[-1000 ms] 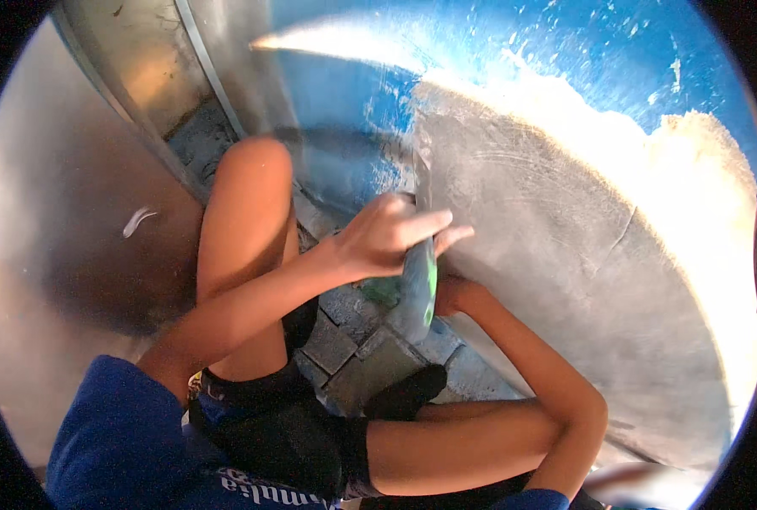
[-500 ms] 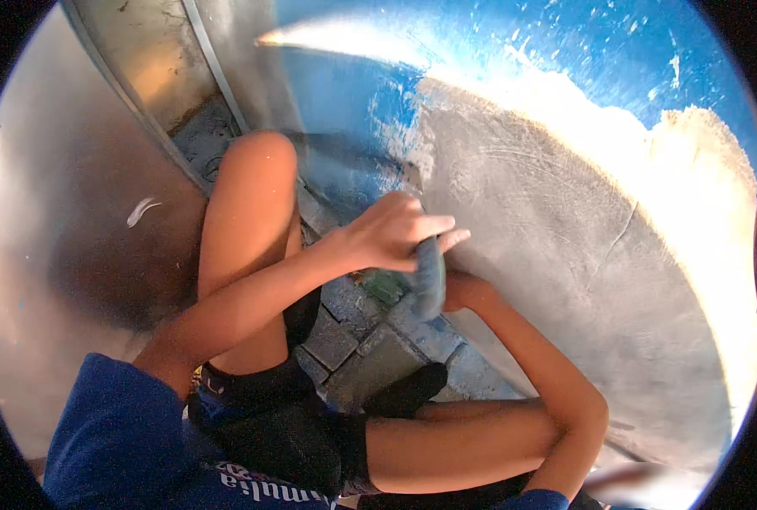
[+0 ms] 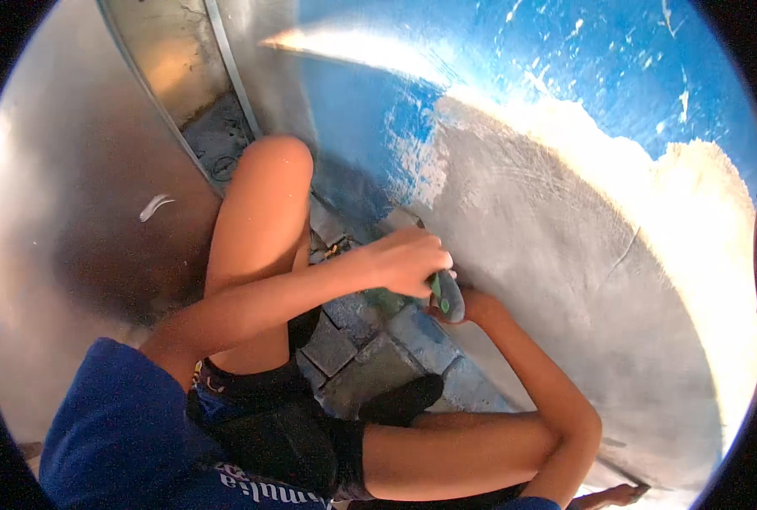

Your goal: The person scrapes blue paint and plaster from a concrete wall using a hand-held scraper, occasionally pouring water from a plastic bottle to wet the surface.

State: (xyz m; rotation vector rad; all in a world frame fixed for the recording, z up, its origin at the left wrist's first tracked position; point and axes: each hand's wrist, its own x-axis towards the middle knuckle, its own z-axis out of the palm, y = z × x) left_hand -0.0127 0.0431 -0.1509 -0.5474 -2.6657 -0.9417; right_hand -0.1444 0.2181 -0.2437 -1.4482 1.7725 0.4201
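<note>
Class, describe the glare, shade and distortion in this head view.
Head view: sunlight washes out a curved band across the blue-painted wall and its bare grey patch; head view: the left hand and its green-and-grey tool handle lie in softer shade; head view: fisheye rounds the frame, leaving black corners.

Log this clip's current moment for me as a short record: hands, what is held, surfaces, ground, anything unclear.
Left hand: closed around a hand tool
Tool handle: gray and green, its end toward the right hand
Right hand: low by the wall, behind the handle end; grip hidden
Wall: blue paint above and to the left, rough-edged gray area on the right
Left side: smooth gray panel with a pale streak
Ground: gray paving blocks
Unclear: tool's exact type; right-hand contact
</note>
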